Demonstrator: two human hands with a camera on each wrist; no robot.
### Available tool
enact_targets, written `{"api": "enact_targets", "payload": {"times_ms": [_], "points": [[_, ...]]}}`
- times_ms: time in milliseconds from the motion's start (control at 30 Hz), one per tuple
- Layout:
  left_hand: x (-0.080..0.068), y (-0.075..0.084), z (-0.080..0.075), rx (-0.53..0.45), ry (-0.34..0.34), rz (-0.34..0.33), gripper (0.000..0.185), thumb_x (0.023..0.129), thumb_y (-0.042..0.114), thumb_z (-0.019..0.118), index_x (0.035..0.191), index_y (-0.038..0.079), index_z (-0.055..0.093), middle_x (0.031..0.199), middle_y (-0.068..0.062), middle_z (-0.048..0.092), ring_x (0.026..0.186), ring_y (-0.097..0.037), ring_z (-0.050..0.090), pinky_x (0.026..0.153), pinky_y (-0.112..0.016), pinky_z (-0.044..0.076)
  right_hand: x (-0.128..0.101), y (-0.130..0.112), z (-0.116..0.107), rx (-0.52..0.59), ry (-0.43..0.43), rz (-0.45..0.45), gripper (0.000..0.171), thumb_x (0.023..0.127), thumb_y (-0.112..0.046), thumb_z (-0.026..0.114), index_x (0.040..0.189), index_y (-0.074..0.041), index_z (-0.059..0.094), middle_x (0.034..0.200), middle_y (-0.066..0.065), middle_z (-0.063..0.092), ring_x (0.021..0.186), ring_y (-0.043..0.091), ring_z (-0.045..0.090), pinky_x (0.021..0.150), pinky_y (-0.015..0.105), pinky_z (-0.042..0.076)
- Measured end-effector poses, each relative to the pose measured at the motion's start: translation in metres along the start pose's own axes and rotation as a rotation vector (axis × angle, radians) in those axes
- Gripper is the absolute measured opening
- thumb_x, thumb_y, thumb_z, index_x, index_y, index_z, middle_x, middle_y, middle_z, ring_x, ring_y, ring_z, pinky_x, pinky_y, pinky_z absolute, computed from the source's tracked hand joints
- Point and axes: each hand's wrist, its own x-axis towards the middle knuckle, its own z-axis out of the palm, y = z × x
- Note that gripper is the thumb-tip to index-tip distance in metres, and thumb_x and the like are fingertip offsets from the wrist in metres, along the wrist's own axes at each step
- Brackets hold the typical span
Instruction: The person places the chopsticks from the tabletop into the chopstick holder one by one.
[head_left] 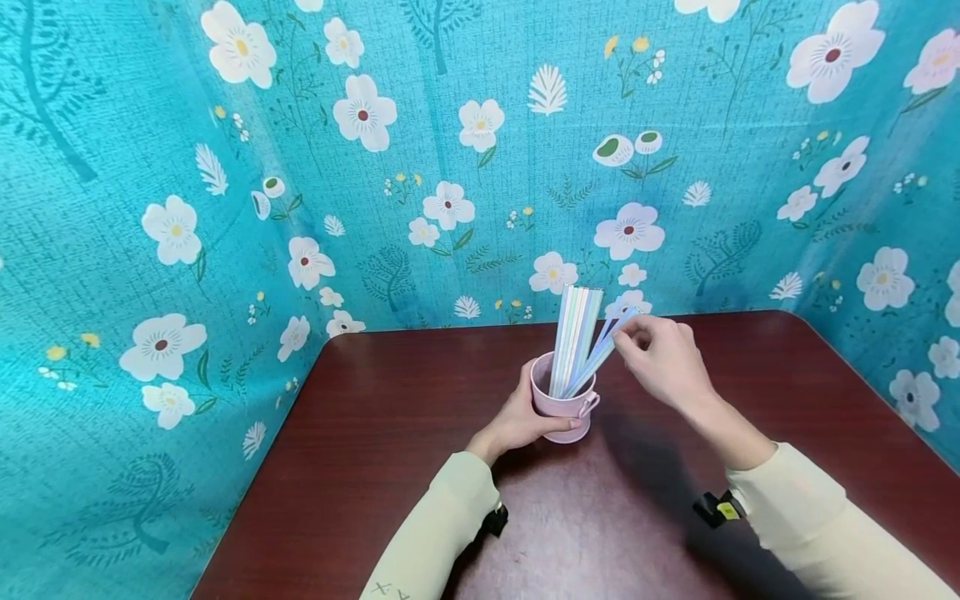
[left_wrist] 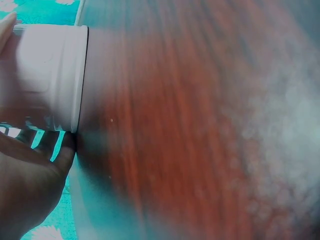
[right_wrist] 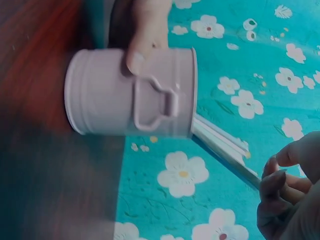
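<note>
A small pink metal bucket [head_left: 557, 407] stands upright on the table, its side handle [right_wrist: 167, 102] facing the right wrist camera. My left hand [head_left: 519, 419] grips it from the left, the thumb across its front. Long thin pastel strips [head_left: 576, 337], like straws or paper strips, stand in the bucket. A few pale blue strips [head_left: 600, 352] lean out to the right over the rim. My right hand [head_left: 666, 358] pinches these between thumb and fingers near their upper ends. In the left wrist view, the bucket [left_wrist: 50, 75] covers part of the left fingers.
The dark red wooden table [head_left: 390, 400] has a glossy patch in front of the bucket. Behind and at both sides hangs a turquoise floral cloth [head_left: 420, 275]. A black wrist strap [head_left: 716, 508] sits at the right sleeve.
</note>
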Motion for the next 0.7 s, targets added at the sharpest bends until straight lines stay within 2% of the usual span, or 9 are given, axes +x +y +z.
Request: {"api": "enact_targets", "payload": {"times_ms": [267, 433, 567, 700], "points": [[0.001, -0.002, 0.001, 0.004, -0.002, -0.004, 0.109, 0.071, 0.021, 0.096, 0.152, 0.039, 0.025, 0.144, 0.011, 0.049, 0.130, -0.009, 0.048, 0.113, -0.038, 0.035, 0.011, 0.011, -0.025, -0.039, 0.090, 0.024, 0.022, 0.101, -0.030, 0.060, 0.101, -0.012, 0.073, 0.081, 0.004, 0.070, 0.072, 0.021, 0.059, 0.060, 0.039, 0.044], [0.001, -0.002, 0.001, 0.000, -0.001, 0.002, 0.109, 0.071, 0.020, 0.096, 0.153, 0.037, 0.025, 0.145, 0.011, 0.048, 0.131, -0.010, 0.048, 0.113, -0.039, 0.035, 0.017, 0.025, -0.038, -0.043, 0.130, 0.054, 0.027, 0.102, -0.033, 0.057, 0.105, -0.010, 0.071, 0.085, 0.009, 0.069, 0.077, 0.025, 0.059, 0.066, 0.044, 0.042], [0.001, -0.002, 0.001, -0.002, 0.002, 0.007, 0.109, 0.071, 0.020, 0.096, 0.153, 0.036, 0.026, 0.145, 0.011, 0.048, 0.131, -0.010, 0.048, 0.113, -0.039, 0.035, 0.020, 0.040, -0.043, -0.056, 0.123, 0.080, 0.031, 0.103, -0.034, 0.054, 0.108, -0.008, 0.071, 0.088, 0.011, 0.069, 0.079, 0.027, 0.059, 0.067, 0.046, 0.041], [0.001, -0.001, 0.001, -0.004, 0.000, 0.001, 0.108, 0.072, 0.021, 0.096, 0.153, 0.037, 0.026, 0.146, 0.012, 0.048, 0.131, -0.010, 0.048, 0.113, -0.038, 0.035, 0.021, 0.057, -0.044, -0.095, 0.074, 0.128, 0.031, 0.102, -0.031, 0.053, 0.110, -0.007, 0.069, 0.093, 0.014, 0.069, 0.083, 0.030, 0.058, 0.067, 0.048, 0.042]]}}
